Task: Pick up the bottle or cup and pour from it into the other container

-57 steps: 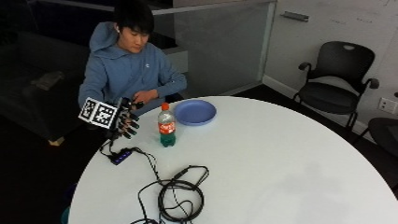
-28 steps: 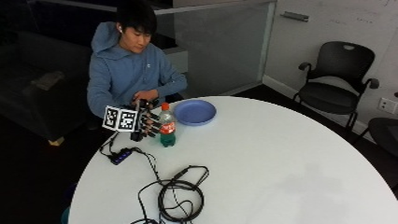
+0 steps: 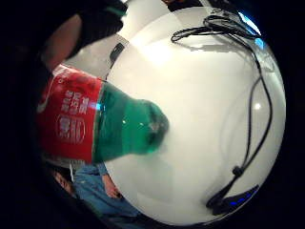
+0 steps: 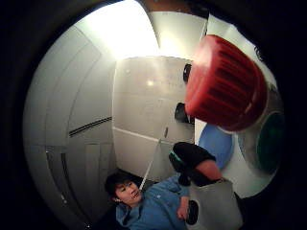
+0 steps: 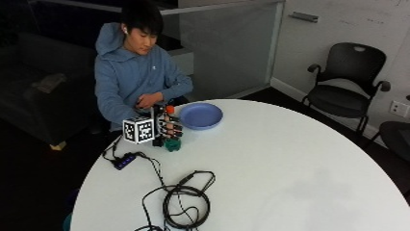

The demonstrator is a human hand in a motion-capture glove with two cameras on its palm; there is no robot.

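A green bottle [image 5: 172, 142] with a red label and a red cap [image 5: 170, 109] stands upright near the table's far left edge. My gloved right hand [image 5: 164, 128] is wrapped round its middle, fingers [image 5: 175, 129] curled across the label. Just to the bottle's right, a shallow blue bowl [image 5: 200, 116] sits on the white table [image 5: 288, 168]. In the little finger side palm view the bottle [image 3: 95, 124] fills the space beside the palm, its green base against the table. The thumb side palm view shows the red cap [image 4: 225, 84] close up, with the blue bowl [image 4: 216, 143] beyond it.
A coil of black cable [image 5: 185, 199] lies near the front of the table, joined to a small hub [image 5: 125, 161] at the left edge. The person's bare left hand [image 5: 148, 100] rests behind the bottle. Office chairs [image 5: 349, 91] stand at the back right.
My gloved hand moved right from beside the bottle and closed round it. The bottle stays where it stood, beside the bowl.
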